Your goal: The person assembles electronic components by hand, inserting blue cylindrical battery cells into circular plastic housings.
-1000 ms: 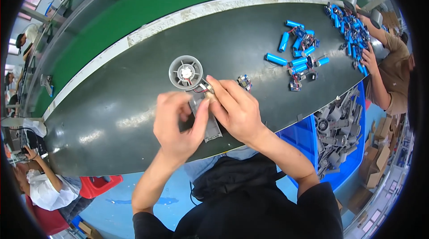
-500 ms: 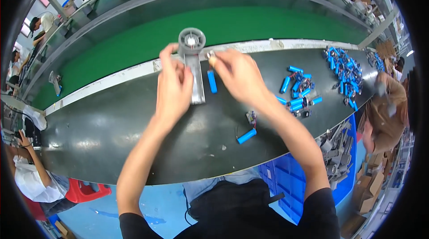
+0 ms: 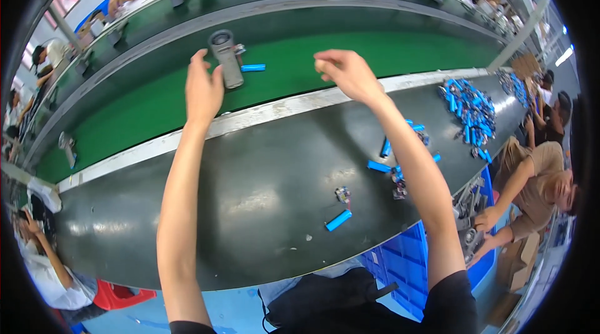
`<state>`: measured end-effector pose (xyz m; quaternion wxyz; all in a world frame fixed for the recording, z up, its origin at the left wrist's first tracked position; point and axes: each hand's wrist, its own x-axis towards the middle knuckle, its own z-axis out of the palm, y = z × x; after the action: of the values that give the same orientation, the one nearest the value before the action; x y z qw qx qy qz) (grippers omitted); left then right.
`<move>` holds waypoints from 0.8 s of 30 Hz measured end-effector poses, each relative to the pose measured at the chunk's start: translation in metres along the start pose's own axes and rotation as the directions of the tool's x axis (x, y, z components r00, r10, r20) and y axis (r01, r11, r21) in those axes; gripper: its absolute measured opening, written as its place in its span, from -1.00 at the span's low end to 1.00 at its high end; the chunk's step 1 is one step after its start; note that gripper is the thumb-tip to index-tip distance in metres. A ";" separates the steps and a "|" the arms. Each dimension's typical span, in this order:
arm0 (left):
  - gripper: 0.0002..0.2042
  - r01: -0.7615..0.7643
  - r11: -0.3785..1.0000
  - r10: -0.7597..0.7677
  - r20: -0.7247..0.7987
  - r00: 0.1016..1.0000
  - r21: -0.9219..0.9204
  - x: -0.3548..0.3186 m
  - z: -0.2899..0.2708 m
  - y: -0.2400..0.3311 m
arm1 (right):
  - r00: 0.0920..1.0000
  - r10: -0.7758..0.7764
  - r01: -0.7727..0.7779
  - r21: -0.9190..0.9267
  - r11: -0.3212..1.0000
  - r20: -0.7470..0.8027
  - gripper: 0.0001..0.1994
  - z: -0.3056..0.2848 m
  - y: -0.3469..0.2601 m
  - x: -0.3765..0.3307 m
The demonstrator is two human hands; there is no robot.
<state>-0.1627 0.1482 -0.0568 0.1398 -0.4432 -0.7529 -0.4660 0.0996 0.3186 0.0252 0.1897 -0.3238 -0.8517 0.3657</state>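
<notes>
A grey plastic housing (image 3: 229,66) with a round fan-like ring at its far end lies on the green belt. Beside it on the right is a blue cylindrical battery (image 3: 254,68), with a small circuit board (image 3: 239,50) next to it. My left hand (image 3: 205,91) is just left of the housing, thumb and fingers apart, holding nothing. Farther right, my right hand (image 3: 351,75) hovers over the belt's near edge, apart from the battery. Its fingers are loosely bent, with no part visible in them and a pale yellowish patch at the thumb tip.
A battery with a board (image 3: 339,220) lies on the dark near table (image 3: 262,234). Blue batteries lie in a small group by my right forearm and a large pile (image 3: 469,109) beyond. At right, a co-worker reaches into a blue crate (image 3: 400,265). Another housing (image 3: 67,149) sits far left.
The housing and its battery have moved forward from the near table onto the green belt. Both hands have let go; my right hand has moved away to the right.
</notes>
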 end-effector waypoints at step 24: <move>-0.72 -0.247 0.736 0.663 0.744 0.081 -0.630 -0.220 0.010 0.364 | 0.842 0.108 -0.482 -0.649 0.589 -0.528 -0.61 -0.147 0.195 -0.499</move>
<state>0.2548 0.1007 0.0111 -0.2793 -0.8596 -0.3991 -0.1539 0.6211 0.1499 -0.0660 0.1551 -0.5861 -0.7910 -0.0818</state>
